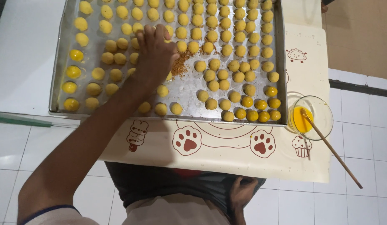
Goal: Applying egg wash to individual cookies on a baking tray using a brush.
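My left hand (155, 50) reaches over the metal baking tray (280, 62), fingers bunched together and pointing down among the yellow dough balls (226, 50); whether the fingertips pinch anything I cannot tell, since the back of the hand hides them. Head view: the hand sits over the tray's middle-left, just beside a small heap of brown crumbs (181, 66) on the bare metal. The balls fill the tray in loose rows; those along the left edge and the lower right corner look glossier and deeper yellow. My right hand (242, 192) rests low against dark clothing near my body, fingers loosely curled and holding nothing that I can see. The tray lies on a cream mat (226, 160) printed with paw shapes. Right of the tray stands a glass bowl (322, 109) of yellow liquid, with a thin wooden stick (333, 151) leaning in it.
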